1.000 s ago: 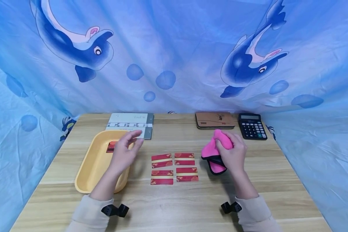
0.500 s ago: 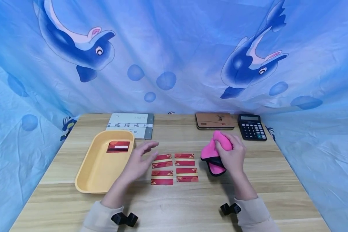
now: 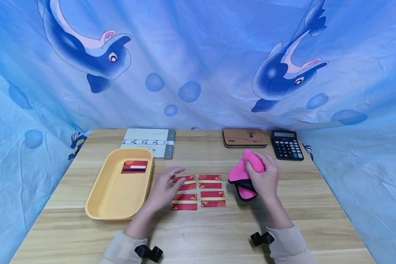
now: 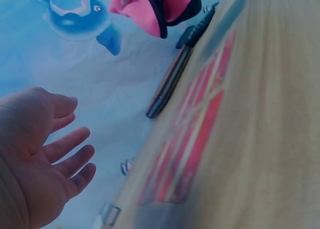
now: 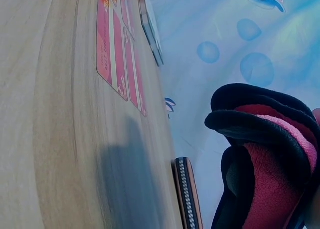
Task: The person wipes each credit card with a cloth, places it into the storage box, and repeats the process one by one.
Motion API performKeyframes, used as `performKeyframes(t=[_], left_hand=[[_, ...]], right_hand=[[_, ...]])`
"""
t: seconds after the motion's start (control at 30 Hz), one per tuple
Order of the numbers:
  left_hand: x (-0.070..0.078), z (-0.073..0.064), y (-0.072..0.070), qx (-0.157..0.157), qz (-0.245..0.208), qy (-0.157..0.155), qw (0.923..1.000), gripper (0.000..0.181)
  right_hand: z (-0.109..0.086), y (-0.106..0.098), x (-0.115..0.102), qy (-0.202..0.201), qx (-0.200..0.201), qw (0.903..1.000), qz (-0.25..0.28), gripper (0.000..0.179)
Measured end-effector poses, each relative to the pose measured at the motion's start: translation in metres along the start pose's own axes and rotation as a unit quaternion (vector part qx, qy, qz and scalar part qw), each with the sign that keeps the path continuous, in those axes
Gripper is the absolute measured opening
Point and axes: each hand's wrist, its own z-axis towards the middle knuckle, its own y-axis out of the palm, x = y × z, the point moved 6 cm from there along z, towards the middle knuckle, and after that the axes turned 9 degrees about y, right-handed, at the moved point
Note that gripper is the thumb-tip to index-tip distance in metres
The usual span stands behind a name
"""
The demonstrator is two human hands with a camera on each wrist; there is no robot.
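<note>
My left hand (image 3: 165,189) hovers by the left side of several red cards (image 3: 212,198) laid in two rows. Its fingers are loosely bent and hold nothing, as the left wrist view also shows. It partly covers the upper left card (image 3: 189,186) in the head view. To the right of the cards, my right hand (image 3: 265,176) grips a folded pink cloth with black edging (image 3: 239,171), held above the table. In the right wrist view the cloth (image 5: 272,174) shows a fleecy pink inside and thick black trim. One more red card (image 3: 128,167) lies in the yellow tray (image 3: 95,200).
Behind the tray lies a grey and white booklet (image 3: 146,135). A brown zip wallet (image 3: 244,137) and a black calculator (image 3: 286,145) sit along the back right of the wooden table (image 3: 198,238). A blue dolphin-print curtain (image 3: 211,55) hangs behind.
My left hand has moved from over the tray rightward to the cards, uncovering the card in the tray. My right hand and the cloth have barely moved.
</note>
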Motion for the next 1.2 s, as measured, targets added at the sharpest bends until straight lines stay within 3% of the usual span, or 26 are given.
performKeyframes(t=[0.37, 0.57, 0.87, 1.07, 1.2], left_hand=[[-0.041, -0.004, 0.014, 0.036, 0.006, -0.038, 0.9986, 0.033], [-0.061, -0.001, 0.016, 0.035, 0.013, -0.053, 0.9979, 0.035], [-0.067, 0.001, 0.021, -0.018, 0.063, -0.065, 0.9957, 0.053], [-0.068, 0.002, 0.021, -0.031, 0.094, -0.076, 0.9922, 0.054], [-0.065, 0.003, 0.023, -0.035, 0.118, -0.06, 0.9906, 0.055]], right_hand=[[0.0, 0.002, 0.001, -0.004, -0.003, 1.0, 0.002, 0.038], [0.001, 0.001, 0.001, -0.002, -0.005, 1.0, 0.001, 0.038], [0.001, 0.001, 0.003, 0.003, -0.013, 0.9999, -0.008, 0.038], [0.002, 0.001, 0.003, 0.007, -0.014, 0.9998, -0.012, 0.038], [0.002, 0.001, 0.003, 0.007, -0.015, 0.9998, -0.014, 0.038]])
